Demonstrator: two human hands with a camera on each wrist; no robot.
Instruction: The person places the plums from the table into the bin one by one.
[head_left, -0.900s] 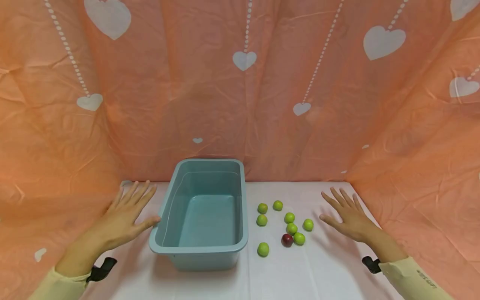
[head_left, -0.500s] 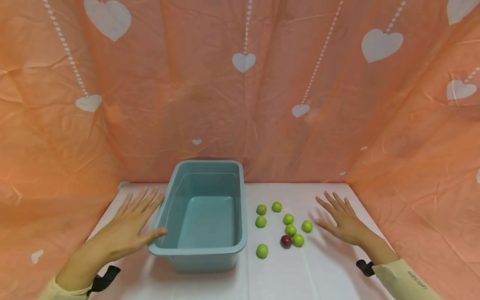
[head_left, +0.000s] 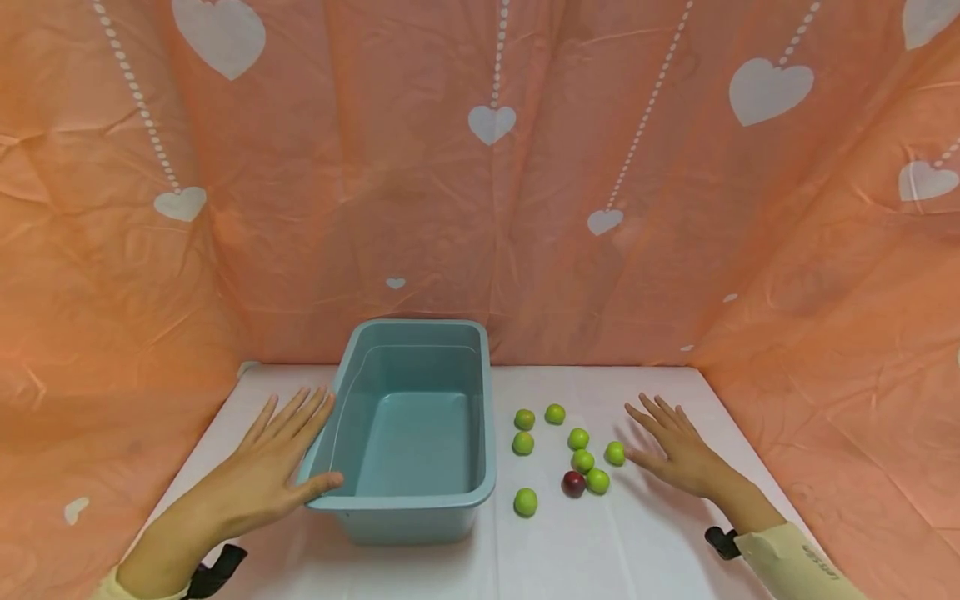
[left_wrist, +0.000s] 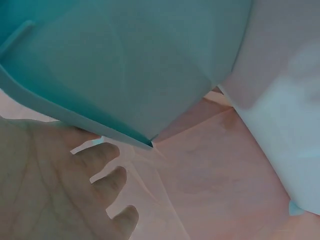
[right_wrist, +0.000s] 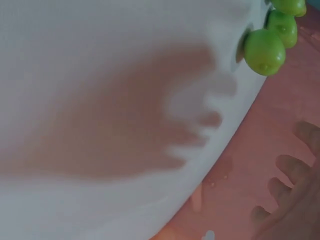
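A grey-blue plastic tub (head_left: 405,502) stands left of centre on the white table, with nothing inside. My left hand (head_left: 270,471) hovers at its left rim, palm down and fingers spread. The thumb overlaps the rim's front left corner; whether it touches, I cannot tell. To the tub's right lie several small round green fruits (head_left: 527,502) and one dark red fruit (head_left: 573,484). My right hand (head_left: 675,454) is raised just right of them, fingers spread and holding nothing. Its thumb tip appears beside the rightmost green fruit (head_left: 614,453). Below it, its shadow falls on the tabletop.
The white-covered table (head_left: 555,558) is enclosed by orange cloth (head_left: 420,200) with white hearts at the back and both sides. The tub reaches nearly to the back cloth. Black straps (head_left: 723,542) circle both wrists.
My left hand has moved right and towards me, onto the tub's left rim. The right hand has shifted left and slightly nearer, towards the fruits. Tub and fruits have stayed put.
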